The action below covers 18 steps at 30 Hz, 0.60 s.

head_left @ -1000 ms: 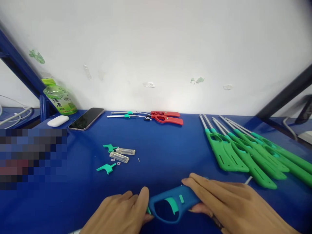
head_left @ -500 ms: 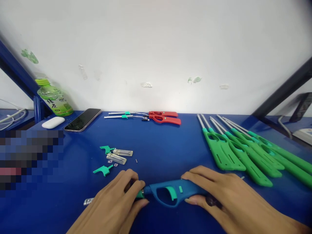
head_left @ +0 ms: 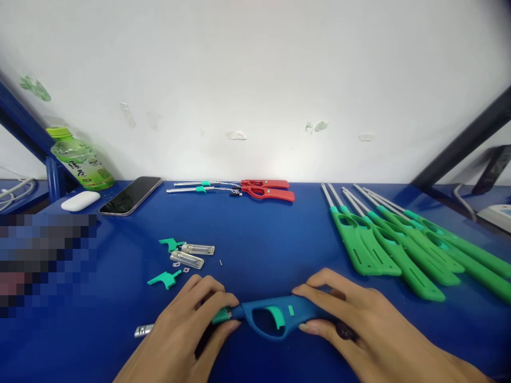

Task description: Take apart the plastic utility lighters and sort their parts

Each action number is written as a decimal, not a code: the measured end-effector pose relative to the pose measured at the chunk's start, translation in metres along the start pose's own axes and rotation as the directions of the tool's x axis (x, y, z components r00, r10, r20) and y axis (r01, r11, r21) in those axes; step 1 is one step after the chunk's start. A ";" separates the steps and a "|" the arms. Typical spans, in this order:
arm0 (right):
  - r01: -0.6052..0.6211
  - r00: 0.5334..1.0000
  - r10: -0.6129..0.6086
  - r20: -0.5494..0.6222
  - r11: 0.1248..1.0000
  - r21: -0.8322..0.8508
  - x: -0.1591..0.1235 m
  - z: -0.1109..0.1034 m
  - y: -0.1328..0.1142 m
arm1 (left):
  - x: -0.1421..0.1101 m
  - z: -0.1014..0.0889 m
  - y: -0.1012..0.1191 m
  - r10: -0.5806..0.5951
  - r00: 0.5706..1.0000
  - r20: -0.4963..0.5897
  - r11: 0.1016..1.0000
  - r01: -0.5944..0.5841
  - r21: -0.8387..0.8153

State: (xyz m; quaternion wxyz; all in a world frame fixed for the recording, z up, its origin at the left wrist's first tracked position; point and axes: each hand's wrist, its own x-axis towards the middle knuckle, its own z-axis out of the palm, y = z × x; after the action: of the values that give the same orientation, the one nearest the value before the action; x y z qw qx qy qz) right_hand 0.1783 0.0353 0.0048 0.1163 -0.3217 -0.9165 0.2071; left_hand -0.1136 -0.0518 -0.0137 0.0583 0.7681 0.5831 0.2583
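Note:
A blue long-reach lighter (head_left: 296, 319) lies sideways between my hands, just above the table, its teal trigger showing in the finger loop. My left hand (head_left: 186, 324) pinches its front end at the teal collar (head_left: 221, 316). The silver tube's tip (head_left: 143, 331) sticks out to the left, the rest hidden under that hand. My right hand (head_left: 371, 324) is closed round the handle. A dark rounded end of some object (head_left: 345, 331) shows under the right palm; I cannot make out its kind. Left of centre lie teal triggers (head_left: 164, 279) and clear fuel tanks (head_left: 187, 259).
Several green long lighters (head_left: 393, 250) lie fanned out on the right. Two red handles (head_left: 268, 192) with wired tubes lie by the wall. A phone (head_left: 131, 196), white earbud case (head_left: 80, 201) and green-capped bottle (head_left: 82, 162) stand back left on the blue table (head_left: 255, 234).
The view has shifted slightly. My left hand's fingers have moved a little at the collar, where more teal and metal now shows. My right hand keeps its grip on the handle.

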 end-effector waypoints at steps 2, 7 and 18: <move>0.004 1.000 -0.004 -0.014 1.000 -0.007 0.000 0.000 0.000 | 0.001 0.000 0.004 -0.020 1.000 -0.017 1.000 0.020 -0.016; 0.024 0.999 -0.025 -0.040 0.999 -0.024 -0.001 0.004 0.004 | 0.002 0.001 0.010 -0.058 0.998 -0.013 0.998 0.058 -0.038; 0.170 0.957 -0.267 -0.116 0.835 -0.524 0.014 0.012 -0.023 | 0.002 0.005 0.006 0.006 0.999 -0.037 1.000 -0.006 0.000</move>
State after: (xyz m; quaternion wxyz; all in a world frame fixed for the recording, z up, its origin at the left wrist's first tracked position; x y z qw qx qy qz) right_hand 0.1512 0.0247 0.0056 0.1343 -0.2516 -0.9545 -0.0874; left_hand -0.1060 -0.0511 -0.0151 0.0470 0.7649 0.5817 0.2725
